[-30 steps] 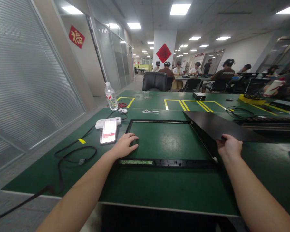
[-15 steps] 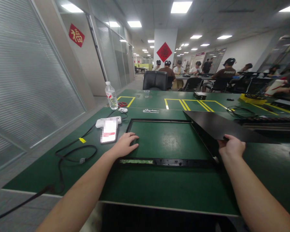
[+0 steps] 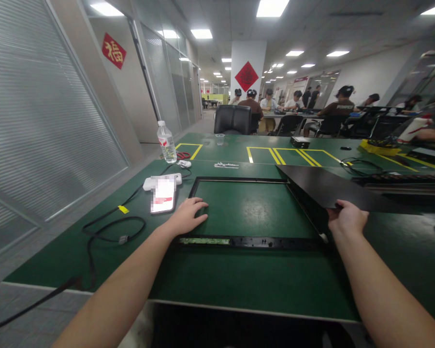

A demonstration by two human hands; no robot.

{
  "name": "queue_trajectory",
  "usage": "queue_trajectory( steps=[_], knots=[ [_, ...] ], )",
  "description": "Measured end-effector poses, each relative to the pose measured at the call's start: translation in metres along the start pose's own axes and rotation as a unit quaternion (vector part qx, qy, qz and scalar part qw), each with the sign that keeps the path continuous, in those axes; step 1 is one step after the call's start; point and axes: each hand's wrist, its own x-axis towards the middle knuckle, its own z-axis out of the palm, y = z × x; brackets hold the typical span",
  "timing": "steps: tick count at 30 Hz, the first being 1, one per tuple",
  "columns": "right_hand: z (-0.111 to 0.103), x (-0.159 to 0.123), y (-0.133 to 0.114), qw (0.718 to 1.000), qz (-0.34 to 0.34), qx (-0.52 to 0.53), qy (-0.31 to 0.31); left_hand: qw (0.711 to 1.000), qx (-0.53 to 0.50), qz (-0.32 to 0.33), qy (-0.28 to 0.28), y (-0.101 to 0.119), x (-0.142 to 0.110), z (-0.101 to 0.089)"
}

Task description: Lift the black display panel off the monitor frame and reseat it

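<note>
A black rectangular frame (image 3: pixel 271 243) lies flat on the green table (image 3: pixel 253 278), with a green circuit strip (image 3: pixel 205 241) showing along its near side. Across the frame's left side rests my left hand (image 3: pixel 188 215), palm down with the fingers spread. Its palm hides part of that side. My right hand (image 3: pixel 349 218) grips the near edge of a thin, flat black panel (image 3: pixel 319 186). The panel is tilted up over the frame's right side, and its far left corner reaches the frame's far right corner. I cannot tell whether the two are joined there.
Left of the frame lie a phone (image 3: pixel 163 195), a white power strip (image 3: pixel 148 183) and a looped black cable (image 3: pixel 112 240). Farther back stand a water bottle (image 3: pixel 166 142), red-handled scissors (image 3: pixel 183 155) and a plastic cup (image 3: pixel 220 139). Several people sit at tables beyond.
</note>
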Motion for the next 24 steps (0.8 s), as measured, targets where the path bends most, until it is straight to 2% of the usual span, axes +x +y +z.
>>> queue_trajectory(
  steps=[7,18,24],
  knots=[
    [0.001,-0.001,0.000,1.000,0.025,0.000,-0.004,1.000,0.013,-0.002,-0.010,0.003,-0.001,-0.002],
    [0.002,0.000,-0.006,0.999,0.039,0.000,-0.012,1.000,-0.010,-0.001,0.008,0.000,0.000,-0.001],
    [-0.002,0.004,-0.010,0.999,0.018,0.018,-0.045,1.000,-0.021,-0.005,0.017,0.003,0.000,-0.003]
  ],
)
